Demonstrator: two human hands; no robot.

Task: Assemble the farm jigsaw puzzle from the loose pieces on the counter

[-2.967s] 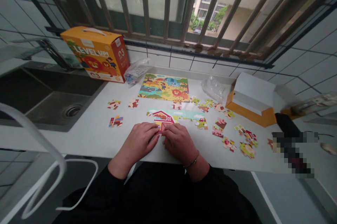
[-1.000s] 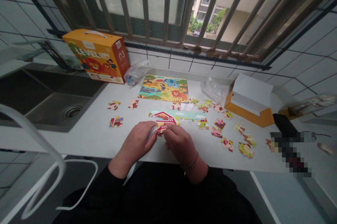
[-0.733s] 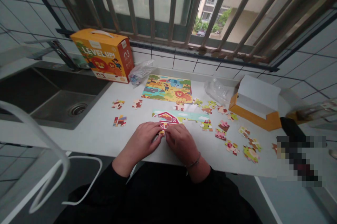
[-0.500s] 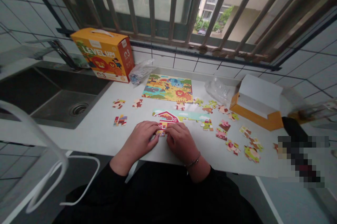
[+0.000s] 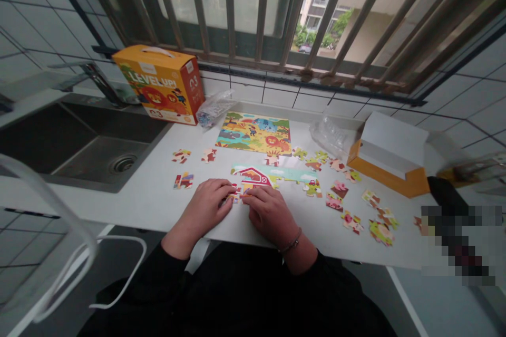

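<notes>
On the white counter (image 5: 138,205) lies a partly joined puzzle strip with a red barn (image 5: 272,174). My left hand (image 5: 205,205) and my right hand (image 5: 269,213) rest side by side just below it, fingers curled, pinching a small puzzle piece (image 5: 237,194) at the barn's lower edge. A finished animal puzzle (image 5: 255,132) lies farther back. Several loose pieces (image 5: 356,210) are scattered to the right, and three loose pieces (image 5: 183,180) lie to the left.
An orange puzzle box (image 5: 160,84) stands at the back left beside a steel sink (image 5: 90,152) with a tap. Clear plastic bags (image 5: 330,134) and an open orange-and-white box (image 5: 389,155) sit at the back right. A white chair frame (image 5: 59,252) is at left.
Both hands stayed at the barn's lower edge, working the small piece against it. The view shifted slightly to the left.
</notes>
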